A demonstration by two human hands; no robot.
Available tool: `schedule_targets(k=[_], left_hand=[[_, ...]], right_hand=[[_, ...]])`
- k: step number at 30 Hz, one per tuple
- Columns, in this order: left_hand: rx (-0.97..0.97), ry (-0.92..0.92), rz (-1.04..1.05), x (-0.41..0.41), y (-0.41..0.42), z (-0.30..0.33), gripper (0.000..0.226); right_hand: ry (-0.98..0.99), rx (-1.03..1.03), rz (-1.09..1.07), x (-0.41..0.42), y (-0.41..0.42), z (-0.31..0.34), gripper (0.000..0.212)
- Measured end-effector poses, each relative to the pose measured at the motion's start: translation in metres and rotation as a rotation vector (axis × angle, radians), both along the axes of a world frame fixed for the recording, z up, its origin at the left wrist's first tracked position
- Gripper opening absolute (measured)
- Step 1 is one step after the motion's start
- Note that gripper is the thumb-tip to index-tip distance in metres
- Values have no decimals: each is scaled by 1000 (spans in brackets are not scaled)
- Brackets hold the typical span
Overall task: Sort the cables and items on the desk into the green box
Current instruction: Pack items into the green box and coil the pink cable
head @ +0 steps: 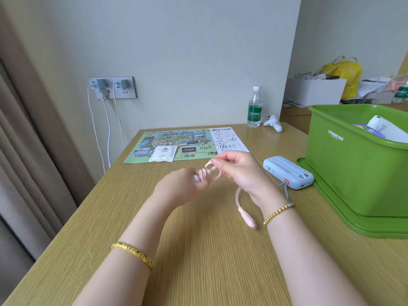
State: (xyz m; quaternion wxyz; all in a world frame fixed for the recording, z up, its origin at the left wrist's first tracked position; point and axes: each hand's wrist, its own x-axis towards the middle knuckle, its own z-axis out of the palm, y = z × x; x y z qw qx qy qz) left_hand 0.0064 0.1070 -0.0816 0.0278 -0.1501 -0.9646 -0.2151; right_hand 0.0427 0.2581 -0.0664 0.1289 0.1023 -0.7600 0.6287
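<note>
Coiling the pink cable (208, 173) above the middle of the desk (198, 250), you have both hands on it: your left hand (183, 184) grips the wound loops in curled fingers, though it is blurred and the exact finger lay is hard to read, and your right hand (238, 171) pinches the top of the coil between thumb and fingertips. A loose tail drops from under your right wrist and ends in a pink plug (248, 219) hanging just over the wood. The green box (344, 164) stands to your right on its lid (344, 215), open top up, with a few items already inside, so your right hand is the nearer one for the drop. The coil's loops run roughly left to right between your hands, toward the box. A pale blue power bank (288, 173) lies between your right hand and the box, touching or nearly touching the lid. Farther back, a map (176, 142) with a white packet (163, 153) on it, a bottle (255, 107) and a white controller (273, 123) are not yet boxed. The dangling tail probably wants tucking in first, or it may snag the power bank's cord.
</note>
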Motion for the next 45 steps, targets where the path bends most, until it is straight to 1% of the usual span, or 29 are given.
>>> schedule_targets(k=[1, 3, 4, 6, 10, 12, 14, 16, 19, 20, 22, 25, 27, 28, 30, 31, 34, 35, 37, 39, 42, 44, 45], left_hand=[[111, 17, 62, -4, -2, -1, 45], [430, -39, 134, -10, -5, 0, 40], [589, -76, 149, -12, -8, 1, 37], [806, -151, 152, -13, -11, 1, 32], [1037, -322, 14, -11, -7, 2, 26], [1153, -428, -67, -10, -7, 6, 30], [1255, -514, -150, -10, -10, 7, 38], [1245, -512, -172, -9, -12, 7, 49], [1065, -457, -59, -4, -6, 6, 74], [1015, -453, -6, -3, -4, 6, 79], [1004, -465, 61, -5, -1, 5, 73], [1140, -440, 103, -10, -4, 6, 57], [1168, -396, 126, -12, -7, 8, 54], [1170, -393, 116, -11, -7, 9, 57], [1135, -407, 41, -9, -8, 9, 68], [1089, -399, 11, -8, -8, 9, 69], [960, -348, 48, -7, -9, 10, 59], [956, -346, 70, -7, -8, 11, 54], [1026, -370, 74, -8, -8, 13, 51], [1139, -385, 24, -8, -8, 15, 52], [1251, -369, -140, -7, -11, 17, 42], [1219, -381, -291, -5, -14, 15, 38], [1152, -386, -365, -4, -17, 13, 39]], right_hand=[[11, 2, 13, 1, -1, 1, 18], [15, 31, 39, 1, -4, 1, 24], [13, 57, 51, 1, -5, -1, 28], [5, 105, 56, 0, -9, -4, 32], [12, 138, -5, -3, -9, -6, 36], [16, 146, -34, -3, -6, -5, 37], [24, 176, -45, -3, -5, -5, 37], [43, 221, -39, -3, -6, -6, 37], [72, 328, -5, -2, -12, -10, 28], [82, 367, 9, -2, -14, -12, 25], [94, 399, 20, -2, -17, -14, 23], [93, 325, 24, -2, -13, -9, 28], [95, 274, 26, -2, -9, -5, 36], [92, 262, 28, -2, -7, -4, 38], [80, 276, 27, -1, -7, -4, 39], [71, 296, 24, -1, -7, -5, 38], [60, 337, 25, 0, -8, -7, 34], [63, 340, 28, 0, -9, -7, 34], [71, 292, 27, -1, -10, -6, 32], [35, 157, 25, -1, -6, -4, 26], [-138, 0, 60, -2, 5, -5, 16], [-267, -45, 63, -3, 10, -8, 19], [-318, -63, 53, -3, 11, -9, 22]])
